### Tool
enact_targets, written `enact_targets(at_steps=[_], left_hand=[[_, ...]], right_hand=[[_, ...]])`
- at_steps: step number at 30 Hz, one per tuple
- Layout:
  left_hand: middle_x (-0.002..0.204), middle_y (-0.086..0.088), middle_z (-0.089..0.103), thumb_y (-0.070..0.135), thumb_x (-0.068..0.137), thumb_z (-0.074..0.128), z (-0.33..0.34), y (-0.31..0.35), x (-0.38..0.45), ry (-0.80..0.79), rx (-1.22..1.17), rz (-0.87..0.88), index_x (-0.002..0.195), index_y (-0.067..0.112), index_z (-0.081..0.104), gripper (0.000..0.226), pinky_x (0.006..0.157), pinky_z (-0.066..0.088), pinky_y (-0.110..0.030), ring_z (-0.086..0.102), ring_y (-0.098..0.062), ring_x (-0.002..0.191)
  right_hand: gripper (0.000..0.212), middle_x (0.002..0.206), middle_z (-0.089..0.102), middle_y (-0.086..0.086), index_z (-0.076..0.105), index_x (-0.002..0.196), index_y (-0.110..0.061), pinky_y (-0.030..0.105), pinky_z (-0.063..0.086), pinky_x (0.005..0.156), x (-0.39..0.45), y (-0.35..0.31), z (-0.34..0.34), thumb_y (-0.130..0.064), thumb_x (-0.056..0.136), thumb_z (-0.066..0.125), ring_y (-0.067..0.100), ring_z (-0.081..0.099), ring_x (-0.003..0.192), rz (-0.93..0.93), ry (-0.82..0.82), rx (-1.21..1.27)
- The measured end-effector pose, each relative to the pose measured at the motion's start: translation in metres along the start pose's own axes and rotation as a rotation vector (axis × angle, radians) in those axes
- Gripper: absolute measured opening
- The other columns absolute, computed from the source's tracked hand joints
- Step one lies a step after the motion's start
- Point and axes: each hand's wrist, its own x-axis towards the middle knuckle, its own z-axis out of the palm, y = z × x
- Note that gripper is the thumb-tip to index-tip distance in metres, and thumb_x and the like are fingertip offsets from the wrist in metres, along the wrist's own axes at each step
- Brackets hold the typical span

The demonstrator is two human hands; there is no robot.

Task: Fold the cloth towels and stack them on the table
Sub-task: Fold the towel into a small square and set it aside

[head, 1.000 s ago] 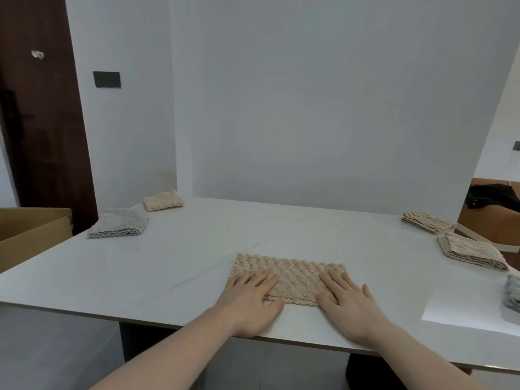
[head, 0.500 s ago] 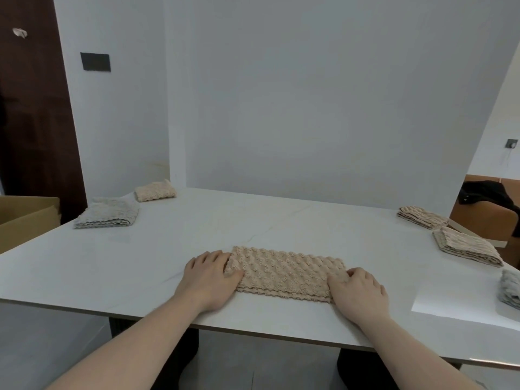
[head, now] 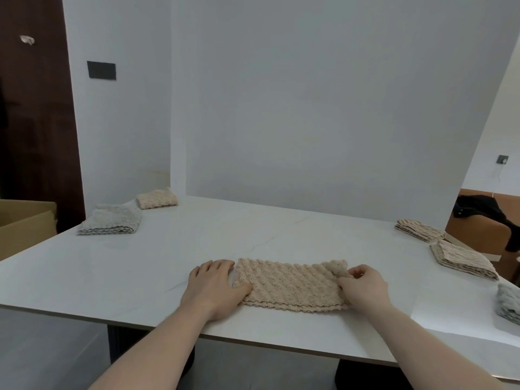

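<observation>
Two hands work a half-folded beige waffle-knit towel (head: 292, 285) near the white marble table's (head: 174, 257) front edge, left hand (head: 215, 288) resting flat on one end, right hand (head: 363, 285) pinching the other; folded towels lie unstacked at the sides.

Six towels (head: 291, 285), two hands (head: 215, 288), one table (head: 112, 274).

Both bare forearms reach forward from the bottom edge. Left hand (head: 215, 288) lies palm down, fingers (head: 222, 267) extended and slightly spread, thumb stretched toward the right. Right hand (head: 364, 288) is knuckles up, fingers (head: 358, 273) curled in against the thumb, pinching. Hands well apart, wrists straight.
</observation>
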Motion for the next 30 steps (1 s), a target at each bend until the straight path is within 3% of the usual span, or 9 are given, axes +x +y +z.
enact_targets(at_steps=[5, 8, 12, 17, 21, 24, 28, 30], left_hand=[[0.162, 0.005, 0.034, 0.063, 0.097, 0.031, 0.001, -0.002, 0.000, 0.025, -0.010, -0.010, 0.159, 0.028, 0.024, 0.071, 0.125, 0.014, -0.040, 0.024, -0.018, 0.151], [0.163, 0.005, 0.033, 0.059, 0.099, 0.031, 0.001, -0.001, 0.000, 0.024, 0.002, -0.003, 0.159, 0.029, 0.024, 0.067, 0.125, 0.013, -0.039, 0.023, -0.018, 0.152], [0.162, 0.006, 0.033, 0.060, 0.098, 0.034, 0.002, -0.002, 0.000, 0.036, -0.012, 0.008, 0.158, 0.030, 0.025, 0.068, 0.126, 0.013, -0.040, 0.022, -0.017, 0.152], [0.159, 0.010, 0.036, 0.054, 0.100, 0.036, 0.004, -0.006, 0.002, 0.083, -0.087, 0.036, 0.155, 0.031, 0.032, 0.060, 0.125, 0.015, -0.038, 0.020, -0.013, 0.151], [0.148, 0.014, 0.047, 0.047, 0.099, 0.040, 0.002, -0.006, 0.003, 0.122, -0.171, 0.045, 0.141, 0.034, 0.047, 0.044, 0.120, 0.025, -0.036, 0.031, -0.010, 0.143], [0.136, 0.018, 0.054, 0.046, 0.098, 0.042, 0.001, -0.006, 0.004, 0.136, -0.224, 0.037, 0.121, 0.039, 0.058, 0.029, 0.113, 0.032, -0.036, 0.039, -0.011, 0.135], [0.127, 0.021, 0.056, 0.041, 0.099, 0.045, 0.001, -0.006, 0.005, 0.155, -0.282, 0.049, 0.107, 0.039, 0.062, 0.020, 0.109, 0.034, -0.035, 0.042, -0.009, 0.127], [0.123, 0.022, 0.056, 0.039, 0.099, 0.045, 0.000, -0.006, 0.005, 0.154, -0.313, 0.050, 0.101, 0.038, 0.064, 0.019, 0.107, 0.035, -0.034, 0.043, -0.009, 0.124]], right_hand=[[0.023, 0.094, 0.060, -0.004, 0.061, 0.102, -0.018, 0.031, 0.046, 0.066, 0.000, -0.036, 0.004, -0.014, 0.082, 0.070, 0.012, 0.057, 0.080, -0.141, 0.075, 0.131], [0.016, 0.091, 0.060, -0.005, 0.059, 0.106, -0.018, 0.033, 0.049, 0.068, -0.005, -0.055, 0.010, -0.018, 0.090, 0.061, 0.008, 0.058, 0.078, -0.214, 0.078, 0.193], [0.009, 0.091, 0.066, -0.002, 0.060, 0.102, -0.018, 0.027, 0.046, 0.058, -0.018, -0.072, 0.025, -0.022, 0.094, 0.061, 0.009, 0.062, 0.074, -0.255, -0.011, 0.239], [0.018, 0.091, 0.074, 0.001, 0.063, 0.095, -0.020, 0.024, 0.047, 0.061, -0.036, -0.081, 0.056, -0.036, 0.090, 0.070, 0.014, 0.068, 0.076, -0.299, -0.143, 0.220], [0.026, 0.101, 0.070, -0.007, 0.064, 0.099, -0.024, 0.022, 0.048, 0.069, -0.045, -0.081, 0.078, -0.048, 0.092, 0.068, 0.009, 0.066, 0.087, -0.354, -0.245, 0.141], [0.023, 0.107, 0.068, -0.013, 0.064, 0.101, -0.029, 0.029, 0.055, 0.083, -0.047, -0.079, 0.089, -0.049, 0.091, 0.067, 0.008, 0.065, 0.096, -0.384, -0.311, 0.100], [0.007, 0.097, 0.070, -0.012, 0.061, 0.102, -0.035, 0.043, 0.062, 0.076, -0.053, -0.070, 0.085, -0.033, 0.095, 0.062, 0.016, 0.072, 0.077, -0.451, -0.246, 0.219], [0.009, 0.093, 0.068, -0.009, 0.060, 0.104, -0.036, 0.040, 0.061, 0.069, -0.052, -0.059, 0.078, -0.029, 0.100, 0.056, 0.013, 0.069, 0.076, -0.504, -0.140, 0.194]])
